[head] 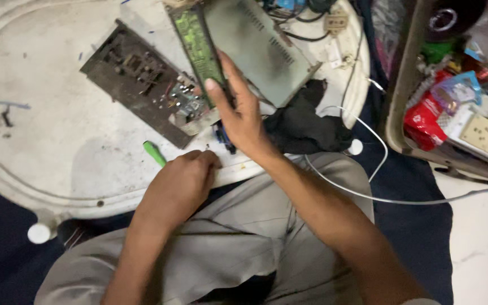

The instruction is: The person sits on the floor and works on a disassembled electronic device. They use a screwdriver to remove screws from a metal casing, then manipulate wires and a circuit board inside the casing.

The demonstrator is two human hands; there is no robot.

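Table: I see a round white table (pixel 57 141), dirty, filling the upper left and the middle of the frame.
Metal case: a grey metal case (pixel 258 42) lies at the top centre of the frame, tilted, with dark stains on it.
Dark board: a brown circuit board (pixel 136 79) with many small parts lies left of the metal case, and its lower end touches the green board.
Black cloth: a black cloth (pixel 306 124) lies just right of my right hand, at the table edge.
Box: an open box (pixel 453 96) with mixed small items stands at the right edge of the frame.
Green board: a long green circuit board (pixel 199 51) stands on its edge along the left side of the metal case.
Right hand: my right hand (pixel 241 116) is in the centre, its fingers closed around the lower end of the green board.
Left hand: my left hand (pixel 179 183) is low in the centre, curled shut on a green handle (pixel 155 152) of a tool; I cannot see the tip.
White cable: a thin white cable (pixel 377 144) runs from the table over my lap to the right.
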